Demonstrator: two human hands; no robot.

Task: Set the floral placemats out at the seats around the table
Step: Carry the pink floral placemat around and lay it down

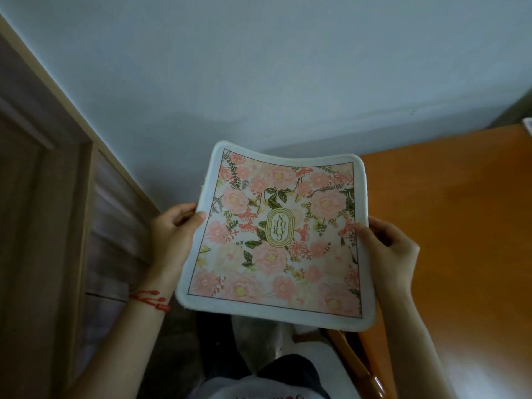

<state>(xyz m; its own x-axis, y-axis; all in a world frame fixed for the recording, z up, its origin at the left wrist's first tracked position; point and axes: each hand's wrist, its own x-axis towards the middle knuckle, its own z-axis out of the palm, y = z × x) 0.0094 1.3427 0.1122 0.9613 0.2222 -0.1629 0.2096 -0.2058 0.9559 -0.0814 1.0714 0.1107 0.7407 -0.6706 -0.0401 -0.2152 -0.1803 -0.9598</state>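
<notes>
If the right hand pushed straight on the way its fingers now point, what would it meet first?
The right hand points leftward, already pinching the floral placemat, so it would only slide further across the mat; beyond that lies the left hand on the opposite edge, though depth is unclear.

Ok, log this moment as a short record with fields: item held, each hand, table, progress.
item: pink floral cloth placemat with white border, held in the air, print up
left hand: pinches the mat's left edge
right hand: grips its right edge
table: orange wooden tabletop at right, under the mat's right edge
progress: this mat not yet laid down
</notes>
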